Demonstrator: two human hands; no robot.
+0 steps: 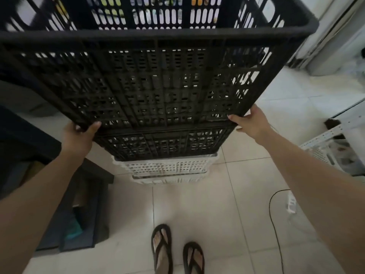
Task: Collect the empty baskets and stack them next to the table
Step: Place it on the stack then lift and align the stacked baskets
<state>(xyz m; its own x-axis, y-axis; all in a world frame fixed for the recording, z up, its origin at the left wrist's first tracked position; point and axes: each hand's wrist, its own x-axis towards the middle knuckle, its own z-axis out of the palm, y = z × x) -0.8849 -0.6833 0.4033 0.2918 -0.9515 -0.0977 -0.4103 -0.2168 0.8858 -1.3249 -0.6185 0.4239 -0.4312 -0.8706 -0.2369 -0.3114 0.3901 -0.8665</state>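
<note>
Black plastic, left hand: our left hand [79, 135] grips the near lower left corner of the black basket [158, 86], with the thumb on the near face and the fingers curled beneath.
Right hand: our right hand [251, 123] holds the opposite lower corner, thumb laid along the edge. The fingers go behind the plastic, so we judge a grip rather than see all of it.
Basket in hand: it is held up and tilted, its wide rim high and far from us, its lower edge down at our hands. Through the slots it looks empty.
Stack: directly under that edge sits a second black basket [164, 143], nested on two white baskets [167, 165], which stand on the tiled floor [197, 214]. Whether the held one touches the stack we cannot tell.
Place: the stack stands just beside the dark worktop [25, 135] on our left, which fits the task.
Done: by our reading, three baskets are stacked where they belong.
Left: the fourth must go down into the second black basket, squared up so that it nests, and then we let go.
Unknown: a white crate [325, 153] to the right seems to hold things, so we would not count it. Other empties, if any, lie out of view.
Nearby: a cable [273, 214] runs over the floor right of our sandals [162, 248].
</note>
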